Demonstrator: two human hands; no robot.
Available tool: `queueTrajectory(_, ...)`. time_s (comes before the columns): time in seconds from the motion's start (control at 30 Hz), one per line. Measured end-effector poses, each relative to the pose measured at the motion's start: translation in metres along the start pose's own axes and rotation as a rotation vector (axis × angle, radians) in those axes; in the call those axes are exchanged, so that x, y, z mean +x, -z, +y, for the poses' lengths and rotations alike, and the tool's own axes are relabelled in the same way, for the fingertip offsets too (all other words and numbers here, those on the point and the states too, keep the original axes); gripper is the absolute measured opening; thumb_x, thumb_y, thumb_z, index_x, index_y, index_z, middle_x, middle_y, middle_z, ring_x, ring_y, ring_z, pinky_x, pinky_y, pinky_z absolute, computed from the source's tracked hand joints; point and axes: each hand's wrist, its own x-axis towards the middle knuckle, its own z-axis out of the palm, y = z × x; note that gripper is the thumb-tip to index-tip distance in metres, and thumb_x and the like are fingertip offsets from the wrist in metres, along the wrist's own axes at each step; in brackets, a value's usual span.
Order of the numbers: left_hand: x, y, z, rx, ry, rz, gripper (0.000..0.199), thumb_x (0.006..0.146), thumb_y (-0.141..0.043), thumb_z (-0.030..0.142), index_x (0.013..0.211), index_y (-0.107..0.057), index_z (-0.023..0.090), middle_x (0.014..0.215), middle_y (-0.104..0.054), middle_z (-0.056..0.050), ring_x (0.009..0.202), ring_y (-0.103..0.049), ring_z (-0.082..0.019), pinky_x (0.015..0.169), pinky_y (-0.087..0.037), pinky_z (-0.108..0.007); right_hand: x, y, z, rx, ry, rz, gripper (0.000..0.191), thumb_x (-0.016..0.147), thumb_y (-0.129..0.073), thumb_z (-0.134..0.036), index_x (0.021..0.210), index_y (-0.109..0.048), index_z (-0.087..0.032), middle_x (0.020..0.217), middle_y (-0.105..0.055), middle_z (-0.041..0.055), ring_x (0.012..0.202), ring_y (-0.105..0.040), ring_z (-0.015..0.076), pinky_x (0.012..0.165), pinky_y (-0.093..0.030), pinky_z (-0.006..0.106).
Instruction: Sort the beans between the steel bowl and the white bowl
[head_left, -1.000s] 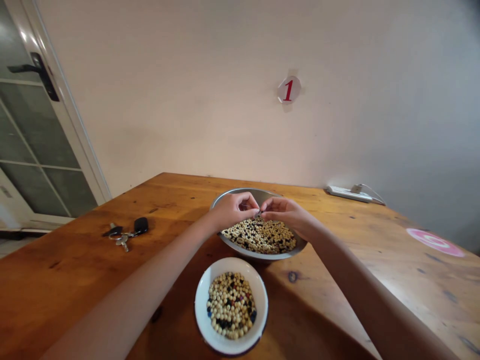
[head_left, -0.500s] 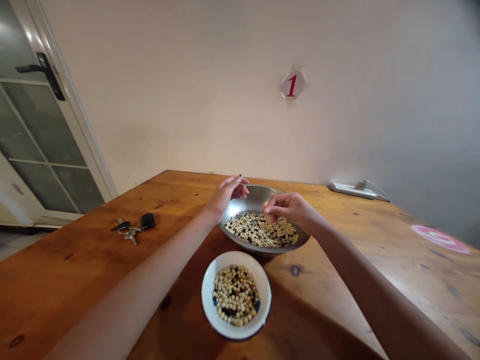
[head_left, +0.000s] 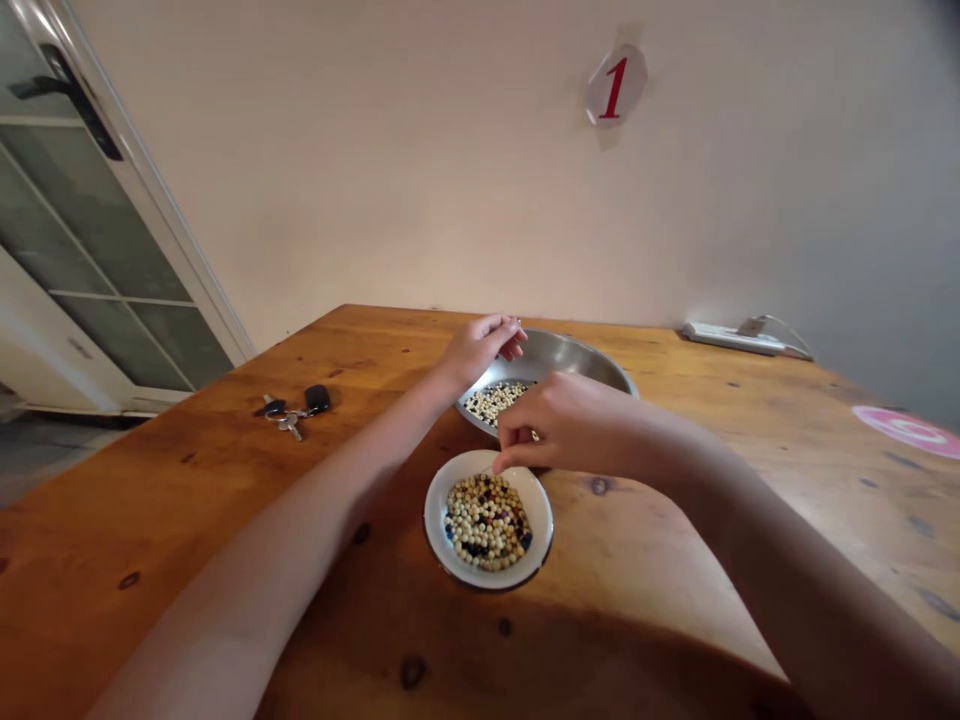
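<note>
Head-worn cam (single view), facing fwd & down, table [head_left: 187, 520] close below, wall [head_left: 420, 180] ahead, farther off

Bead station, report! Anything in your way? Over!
Right hand at white bowl, left hand at metal bowl; grips unclear. Beads in both bowls. Keys well aside.

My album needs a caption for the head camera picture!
Right hand at the white bowl of beads, left hand at the metal bowl.
</note>
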Motion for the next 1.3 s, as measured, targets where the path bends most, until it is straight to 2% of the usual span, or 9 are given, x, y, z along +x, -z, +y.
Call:
queueTrajectory(0.13, -0.002, 0.000, -0.001, 0.401, -0.016, -0.056, 0.030, 0.082, -0.040, 0.037, 0.071, -0.057, 0.015, 0.065, -0.059, -0.004, 0.060, -0.052, -0.013, 0.061, -0.039, -0.026, 0.003, -0.010, -0.002, -0.134, 0.042, 0.009, 0.031, 0.075, -0.057, -0.045, 0.057, -0.064, -0.020, 0.048, -0.054, -0.0012, 0.045, -0.041, 0.0081, 0.046, -0.021, 0.027)
queueTrajectory(0.27, -0.004, 0.001, -0.006, 0.739, 0.001, -0.103, 0.021, 0.074, -0.051, 0.035, 0.071, -0.062, 0.017, 0.065, -0.061, -0.005, 0.058, -0.050, -0.015, 0.057, -0.034, -0.027, 0.005, -0.007, -0.003, -0.171, 0.056, -0.011, 0.036, 0.077, -0.055, -0.046, 0.054, -0.061, -0.019, 0.046, -0.052, -0.0018, 0.044, -0.039, 0.0073, 0.045, -0.020, 0.026)
queueTrajectory(0.4, -0.006, -0.001, -0.009, 0.957, 0.119, -0.316, 0.013, 0.062, -0.061, 0.031, 0.065, -0.065, 0.019, 0.059, -0.058, -0.004, 0.053, -0.047, -0.016, 0.053, -0.032, -0.027, 0.000, 0.006, 0.010, -0.032, -0.002, 0.015, 0.033, 0.077, -0.055, -0.043, 0.054, -0.061, -0.019, 0.046, -0.051, -0.0032, 0.043, -0.037, 0.0061, 0.044, -0.023, 0.025)
queueTrajectory(0.5, -0.007, -0.003, -0.009, 0.944, 0.235, -0.503, 0.010, 0.058, -0.064, 0.030, 0.061, -0.066, 0.020, 0.059, -0.060, -0.003, 0.051, -0.047, -0.015, 0.052, -0.034, -0.026, -0.007, 0.015, 0.034, 0.173, -0.167, 0.154, 0.032, 0.077, -0.054, -0.043, 0.057, -0.060, -0.019, 0.047, -0.050, -0.0035, 0.042, -0.038, 0.0060, 0.043, -0.027, 0.024)
queueTrajectory(0.63, -0.009, -0.004, -0.009, 0.853, 0.251, -0.545, 0.010, 0.054, -0.064, 0.016, 0.062, -0.068, 0.021, 0.064, -0.064, -0.002, 0.053, -0.052, -0.015, 0.053, -0.037, -0.024, -0.012, 0.011, 0.069, 0.466, -0.376, 0.400, 0.030, 0.076, -0.054, -0.043, 0.060, -0.057, -0.019, 0.050, -0.049, -0.0019, 0.046, -0.044, 0.0077, 0.045, -0.033, 0.024)
queueTrajectory(0.8, -0.011, -0.003, -0.004, 0.914, 0.262, -0.663, 0.023, 0.059, -0.059, 0.015, 0.079, -0.069, 0.020, 0.078, -0.068, -0.005, 0.066, -0.057, -0.017, 0.062, -0.040, -0.026, -0.012, -0.009, 0.096, 0.595, -0.483, 0.348, 0.028, 0.073, -0.058, -0.044, 0.063, -0.057, -0.018, 0.054, -0.050, -0.0005, 0.049, -0.046, 0.0085, 0.045, -0.038, 0.024)
queueTrajectory(0.93, -0.010, -0.003, -0.001, 0.922, 0.278, -0.755, 0.025, 0.062, -0.056, 0.017, 0.083, -0.069, 0.018, 0.086, -0.067, -0.006, 0.072, -0.057, -0.017, 0.068, -0.041, -0.026, -0.012, -0.014, 0.097, 0.657, -0.557, 0.374, 0.027, 0.072, -0.058, -0.043, 0.064, -0.056, -0.017, 0.057, -0.049, -0.0010, 0.050, -0.045, 0.0075, 0.045, -0.039, 0.022)
queueTrajectory(1.13, -0.011, -0.003, -0.001, 0.896, 0.214, -0.746, 0.024, 0.062, -0.052, 0.013, 0.080, -0.067, 0.018, 0.082, -0.067, -0.005, 0.071, -0.057, -0.016, 0.064, -0.040, -0.025, -0.013, -0.009, 0.093, 0.741, -0.597, 0.430, 0.023, 0.070, -0.062, -0.041, 0.068, -0.057, -0.018, 0.062, -0.051, -0.0003, 0.054, -0.046, 0.0077, 0.045, -0.040, 0.019)
queueTrajectory(1.3, -0.010, 0.001, -0.008, 0.768, 0.147, -0.566, 0.024, 0.063, -0.054, 0.011, 0.086, -0.061, 0.017, 0.074, -0.066, -0.004, 0.067, -0.058, -0.016, 0.059, -0.039, -0.023, -0.015, -0.011, 0.098, 0.821, -0.563, 0.553, 0.022, 0.068, -0.064, -0.039, 0.071, -0.057, -0.019, 0.067, -0.051, 0.0001, 0.057, -0.048, 0.0080, 0.044, -0.041, 0.019)
